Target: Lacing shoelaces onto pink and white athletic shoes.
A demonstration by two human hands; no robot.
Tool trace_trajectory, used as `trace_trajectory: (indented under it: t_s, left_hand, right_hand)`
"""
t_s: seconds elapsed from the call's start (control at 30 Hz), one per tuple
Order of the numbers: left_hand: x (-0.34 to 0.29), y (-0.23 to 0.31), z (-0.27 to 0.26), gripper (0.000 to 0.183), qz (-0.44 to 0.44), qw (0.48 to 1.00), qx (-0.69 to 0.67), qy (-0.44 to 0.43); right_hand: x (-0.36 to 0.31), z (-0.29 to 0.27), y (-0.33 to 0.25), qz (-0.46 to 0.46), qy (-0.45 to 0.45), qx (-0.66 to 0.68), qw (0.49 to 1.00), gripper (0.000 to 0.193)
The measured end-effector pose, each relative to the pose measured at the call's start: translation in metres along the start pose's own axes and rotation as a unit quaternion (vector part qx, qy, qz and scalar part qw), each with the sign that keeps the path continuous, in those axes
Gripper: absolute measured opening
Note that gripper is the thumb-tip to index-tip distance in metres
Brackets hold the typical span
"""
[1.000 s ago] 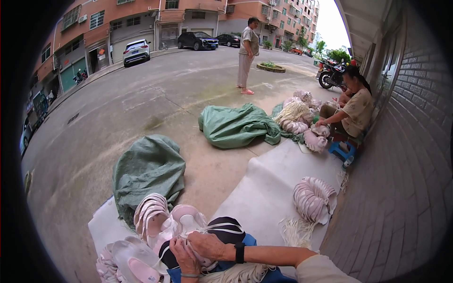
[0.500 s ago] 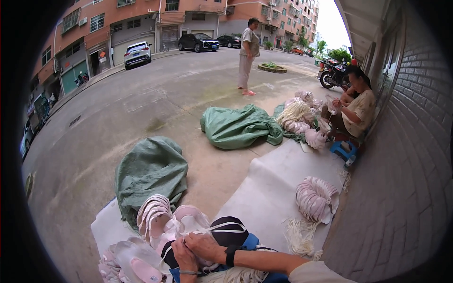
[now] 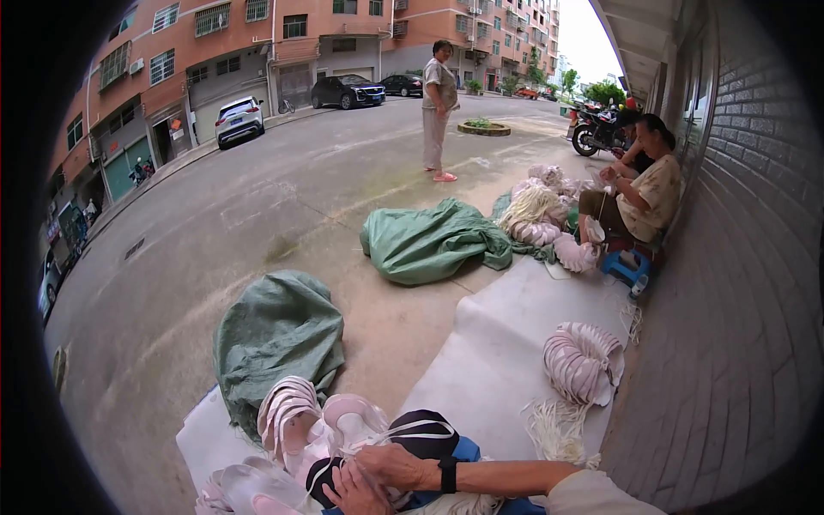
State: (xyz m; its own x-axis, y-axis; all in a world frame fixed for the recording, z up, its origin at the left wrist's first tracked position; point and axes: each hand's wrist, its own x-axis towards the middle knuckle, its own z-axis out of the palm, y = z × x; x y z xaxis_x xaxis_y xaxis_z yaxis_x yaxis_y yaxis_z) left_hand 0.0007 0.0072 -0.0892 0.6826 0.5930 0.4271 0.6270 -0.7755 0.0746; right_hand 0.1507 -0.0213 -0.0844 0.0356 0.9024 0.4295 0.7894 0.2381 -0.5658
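Observation:
Low in the view, my right hand is closed with a white shoelace running from its fingers in a loop over my black-clad knee. My left hand is just below it, fingers bent and close together; what they grip is hidden. Just beyond my hands lies a pale pink shoe upper. To its left stands a fanned stack of pink uppers. More whitish and pink uppers lie at the lower left, partly cut off by the frame.
Two green sacks lie ahead. A white sheet bears a ring of pink uppers and a bundle of white laces. One person sits by the brick wall near a blue stool; another person stands farther off.
The view has shifted slightly, so the scene sits lower. My left hand has moved down and right, and my right hand slightly right. The standing person has turned.

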Motion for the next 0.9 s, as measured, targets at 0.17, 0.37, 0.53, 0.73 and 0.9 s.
trace_trajectory:
  t_s: [0.17,0.37,0.53,0.73,0.9]
  left_hand:
    - [-0.004,-0.006,0.004,0.052,-0.003,0.998,-0.03,-0.061]
    - [-0.016,0.002,0.012,0.059,0.026,0.992,-0.019,-0.121]
    - [-0.025,0.007,0.036,0.075,0.046,0.993,-0.098,-0.051]
    - [-0.017,0.01,0.025,0.083,-0.025,0.978,-0.182,-0.094]
    - [0.003,0.01,-0.035,0.052,-0.021,0.981,-0.188,-0.045]
  right_hand:
    - [-0.01,-0.042,-0.005,0.003,-0.12,0.167,0.979,0.02]
    - [0.007,-0.036,-0.012,-0.05,-0.07,0.109,0.99,0.017]
    - [0.02,-0.001,-0.012,0.0,-0.059,0.172,0.983,0.017]
    - [0.019,0.007,0.004,0.057,-0.143,0.085,0.984,0.017]
    - [0.011,-0.035,-0.011,0.069,-0.12,0.148,0.979,0.023]
